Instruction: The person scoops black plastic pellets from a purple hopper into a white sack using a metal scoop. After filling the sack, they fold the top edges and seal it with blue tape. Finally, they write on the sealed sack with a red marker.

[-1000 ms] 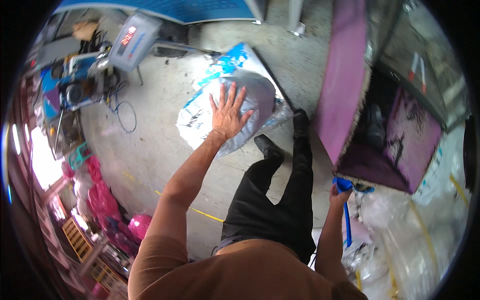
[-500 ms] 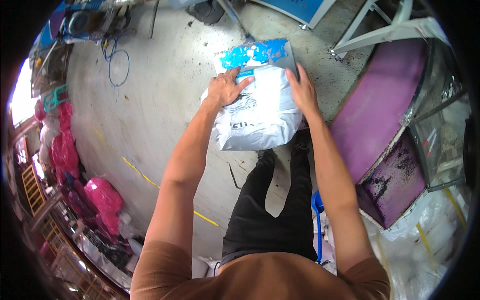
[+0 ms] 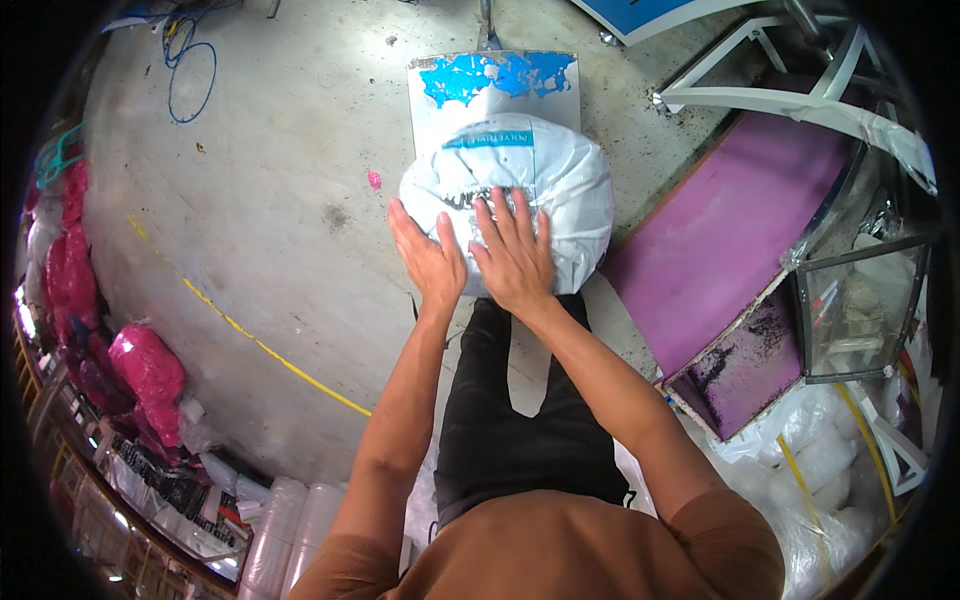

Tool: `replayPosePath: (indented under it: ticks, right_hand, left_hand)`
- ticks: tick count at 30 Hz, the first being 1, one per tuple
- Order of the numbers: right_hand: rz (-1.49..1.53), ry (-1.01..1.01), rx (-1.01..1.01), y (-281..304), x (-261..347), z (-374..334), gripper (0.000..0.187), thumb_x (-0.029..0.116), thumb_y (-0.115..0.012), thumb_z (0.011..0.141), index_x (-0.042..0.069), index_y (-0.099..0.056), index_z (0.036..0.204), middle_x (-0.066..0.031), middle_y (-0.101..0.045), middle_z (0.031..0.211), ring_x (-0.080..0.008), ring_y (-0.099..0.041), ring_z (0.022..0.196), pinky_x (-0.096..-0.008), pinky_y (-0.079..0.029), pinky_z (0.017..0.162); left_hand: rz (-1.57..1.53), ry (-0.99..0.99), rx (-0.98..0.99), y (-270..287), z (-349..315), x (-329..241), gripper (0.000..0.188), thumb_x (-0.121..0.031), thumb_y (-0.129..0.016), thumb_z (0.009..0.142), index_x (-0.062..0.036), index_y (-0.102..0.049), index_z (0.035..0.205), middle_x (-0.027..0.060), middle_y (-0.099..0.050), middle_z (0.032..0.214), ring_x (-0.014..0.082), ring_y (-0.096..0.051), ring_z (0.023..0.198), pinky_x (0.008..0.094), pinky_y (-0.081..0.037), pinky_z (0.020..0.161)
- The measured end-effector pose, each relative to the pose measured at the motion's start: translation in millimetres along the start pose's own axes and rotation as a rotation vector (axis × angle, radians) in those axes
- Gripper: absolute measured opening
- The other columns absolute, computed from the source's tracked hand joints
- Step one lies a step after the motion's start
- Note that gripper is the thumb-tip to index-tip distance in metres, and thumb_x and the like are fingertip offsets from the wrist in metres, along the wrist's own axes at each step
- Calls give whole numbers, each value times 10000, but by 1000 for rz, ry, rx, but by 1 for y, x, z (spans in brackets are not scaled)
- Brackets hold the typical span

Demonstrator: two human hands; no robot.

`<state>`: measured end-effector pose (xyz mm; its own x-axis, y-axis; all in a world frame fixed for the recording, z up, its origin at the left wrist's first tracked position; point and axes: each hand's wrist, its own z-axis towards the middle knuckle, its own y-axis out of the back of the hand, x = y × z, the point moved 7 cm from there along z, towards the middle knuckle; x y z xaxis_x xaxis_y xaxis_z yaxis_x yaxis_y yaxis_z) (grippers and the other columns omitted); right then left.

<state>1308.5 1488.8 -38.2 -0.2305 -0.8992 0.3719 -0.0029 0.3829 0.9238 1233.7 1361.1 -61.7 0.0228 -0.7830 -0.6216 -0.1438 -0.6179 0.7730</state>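
A full white plastic sack [image 3: 575,200], with dark print and a blue band, rests on a flat metal platform [image 3: 430,125] whose blue film is peeling. My left hand [image 3: 430,262] lies against the sack's near left edge, fingers stretched out. Flat on the sack's near middle, my right hand [image 3: 515,255] has its fingers spread and covers part of the print. Neither hand grips anything. The sack hides the platform's near part.
To the right a purple-faced panel or box [image 3: 740,220] leans near a white metal frame [image 3: 790,100]. Clear plastic bags [image 3: 800,500] lie at lower right. Pink bags [image 3: 145,370] line the left side. A blue cable [image 3: 205,90] lies on the floor at far left.
Both hands have come nearer to me. The right has gone from the sack's right side to its near middle, the left from its far part to the near left edge. The sack now looks rounder.
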Motion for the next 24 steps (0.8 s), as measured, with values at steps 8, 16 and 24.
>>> replayPosePath:
  ticks: [8,16,24]
  right_hand:
    - [464,-449,-334,16,-136,-26,797,492,-573,999,4,-310,1571,-253,-286,1623,-414,-266,1505,-542,-229,1201]
    - [1422,-862,-47,-59,-229,9,868,710,-357,1003,63,-338,1582,-117,-378,1610,-269,-345,1471,-404,-294,1180]
    - [1600,-1142,-35,-294,-313,-60,977,786,-459,922,-5,-425,1495,-150,-537,1449,-315,-565,1267,-460,-470,1055]
  left_hand:
    - [-303,347,157,-12,11,50,811,-445,-761,888,65,-431,1424,256,-585,1338,357,-569,1247,423,-422,1064]
    - [-365,316,129,-25,43,63,686,-435,-749,902,58,-526,1324,218,-641,1228,312,-609,1142,410,-449,1014]
    - [-5,146,94,-36,128,19,863,-515,-636,973,60,-329,1539,277,-441,1523,352,-456,1397,396,-341,1159]
